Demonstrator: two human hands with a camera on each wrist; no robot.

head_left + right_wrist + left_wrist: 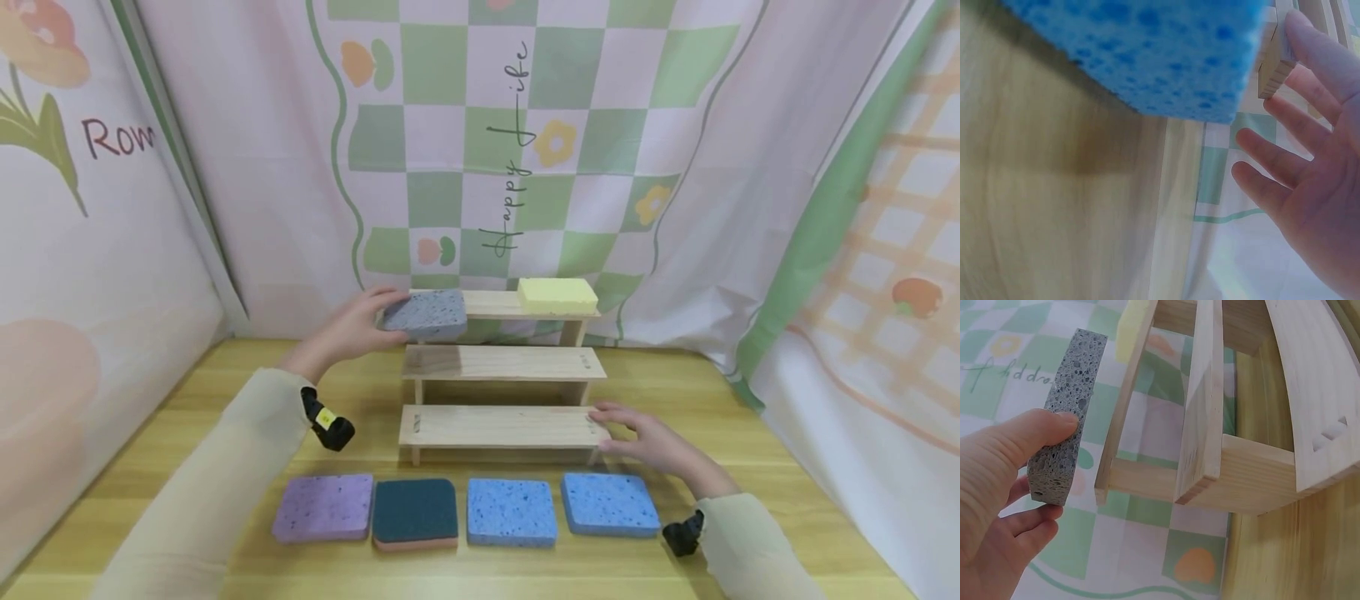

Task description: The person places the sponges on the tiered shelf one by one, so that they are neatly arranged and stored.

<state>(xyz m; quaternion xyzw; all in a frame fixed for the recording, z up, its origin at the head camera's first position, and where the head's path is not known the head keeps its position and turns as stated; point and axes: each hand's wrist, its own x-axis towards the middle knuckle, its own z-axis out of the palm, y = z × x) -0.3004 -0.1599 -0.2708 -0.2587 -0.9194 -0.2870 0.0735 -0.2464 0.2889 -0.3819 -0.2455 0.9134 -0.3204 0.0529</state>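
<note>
My left hand grips a grey speckled sponge by its left end, thumb on one side and fingers on the other. The sponge overlaps the left end of the top step in the head view; in the left wrist view a gap shows between the sponge and the three-step wooden shelf. With thumb and forefinger, my right hand holds the right end of the lowest step. Its other fingers spread loosely past the board in the right wrist view. A pale yellow sponge sits on the top step's right end.
Before the shelf, a row on the wooden table holds a purple sponge, a dark green scouring sponge and two blue sponges. Patterned cloth hangs behind and at both sides.
</note>
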